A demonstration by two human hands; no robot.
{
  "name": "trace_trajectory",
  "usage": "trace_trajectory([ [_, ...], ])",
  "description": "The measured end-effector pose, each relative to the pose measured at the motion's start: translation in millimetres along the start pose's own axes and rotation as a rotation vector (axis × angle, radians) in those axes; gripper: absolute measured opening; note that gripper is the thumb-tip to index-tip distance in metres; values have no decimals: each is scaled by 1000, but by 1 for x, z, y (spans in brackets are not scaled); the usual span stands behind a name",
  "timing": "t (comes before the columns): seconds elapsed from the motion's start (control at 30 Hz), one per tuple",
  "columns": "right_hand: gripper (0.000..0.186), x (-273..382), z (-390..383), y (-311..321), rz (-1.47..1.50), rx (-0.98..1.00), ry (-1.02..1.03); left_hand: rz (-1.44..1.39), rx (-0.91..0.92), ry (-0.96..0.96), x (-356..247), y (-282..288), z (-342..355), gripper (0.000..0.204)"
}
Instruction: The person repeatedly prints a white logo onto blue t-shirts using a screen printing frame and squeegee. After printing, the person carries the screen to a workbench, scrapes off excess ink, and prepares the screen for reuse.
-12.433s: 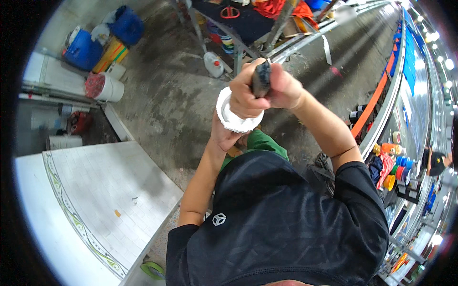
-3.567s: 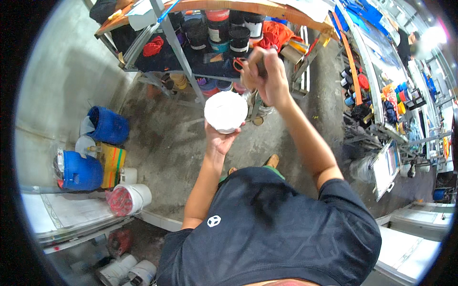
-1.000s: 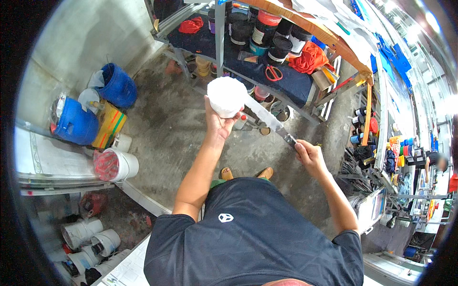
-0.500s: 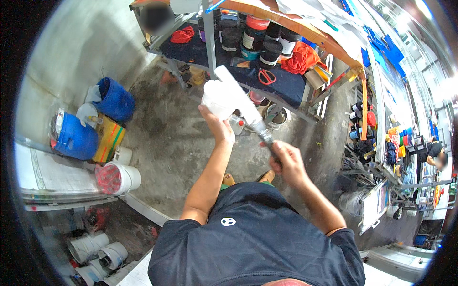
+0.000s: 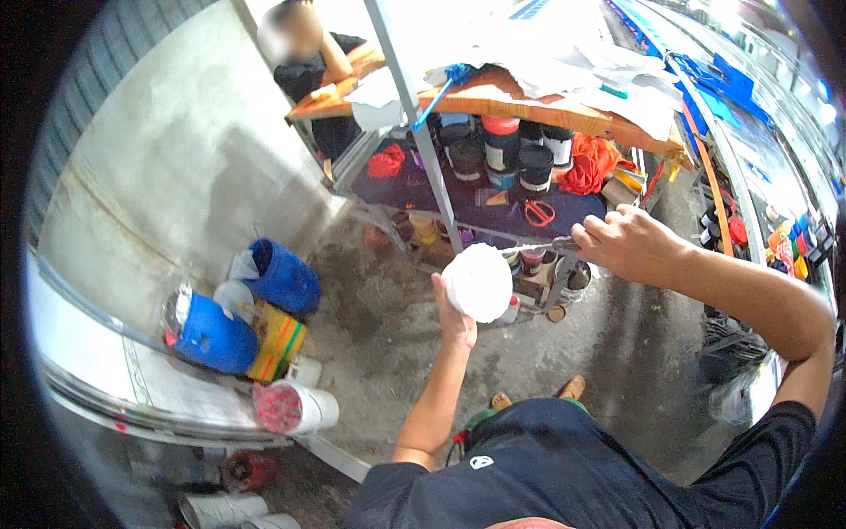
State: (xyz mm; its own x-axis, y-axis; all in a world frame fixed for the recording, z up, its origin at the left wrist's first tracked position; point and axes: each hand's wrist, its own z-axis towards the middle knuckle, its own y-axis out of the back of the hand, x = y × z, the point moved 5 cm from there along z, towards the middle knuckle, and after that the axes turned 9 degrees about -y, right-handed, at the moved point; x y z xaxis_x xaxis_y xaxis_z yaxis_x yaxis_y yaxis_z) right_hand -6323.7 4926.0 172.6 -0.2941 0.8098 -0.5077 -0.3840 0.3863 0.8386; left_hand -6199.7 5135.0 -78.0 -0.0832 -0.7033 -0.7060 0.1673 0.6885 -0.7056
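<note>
My left hand [image 5: 457,322] holds up a round white tub [image 5: 478,284], its fingers wrapped round the near left side. White, paste-like material shows at the top of the tub. My right hand [image 5: 627,244] is closed on the dark handle of a putty knife [image 5: 562,246]. The knife lies nearly level, its whitened blade seen edge-on and reaching left to the upper right edge of the tub. Whether the blade tip is inside the tub or rests on its rim, I cannot tell.
Ahead, a workbench [image 5: 582,119] carries white sheets; its lower shelf holds dark jars [image 5: 535,167], red scissors [image 5: 539,212] and orange cloth [image 5: 589,165]. A person [image 5: 319,75] leans at its far left. Blue drums [image 5: 216,331] and a white bucket [image 5: 315,407] stand left.
My right hand has risen and swung outward to the right, turning the putty knife from steeply tilted to nearly level. The tub now shows its top. The view has shifted, revealing a person by the bench.
</note>
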Motion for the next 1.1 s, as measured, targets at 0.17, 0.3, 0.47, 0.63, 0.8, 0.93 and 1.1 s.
trace_trajectory([
  [0.17, 55, 18, -26, -42, 942, 729, -374, -97, -28, -119, -19, -15, 15, 93],
  [0.3, 70, 54, -30, -18, 1866, 1557, -708, -166, 56, -222, -10, -32, 14, 88],
  [0.47, 68, 40, -40, -54, 1736, 1693, -938, -181, 54, -246, -13, -28, 14, 88],
  [0.63, 68, -50, 43, -49, 505, 924, -393, -37, 106, -83, 24, -18, 4, 88],
  [0.8, 27, -2, 58, 26, -117, -68, 314, -145, 279, 355, 73, -41, -39, 78],
  [0.93, 23, 63, 32, 34, -259, 8, 719, -408, 277, 591, 102, -8, -39, 64],
  [1.1, 14, 15, 36, -14, -127, 113, 432, -348, 250, 629, 105, -11, -47, 66],
])
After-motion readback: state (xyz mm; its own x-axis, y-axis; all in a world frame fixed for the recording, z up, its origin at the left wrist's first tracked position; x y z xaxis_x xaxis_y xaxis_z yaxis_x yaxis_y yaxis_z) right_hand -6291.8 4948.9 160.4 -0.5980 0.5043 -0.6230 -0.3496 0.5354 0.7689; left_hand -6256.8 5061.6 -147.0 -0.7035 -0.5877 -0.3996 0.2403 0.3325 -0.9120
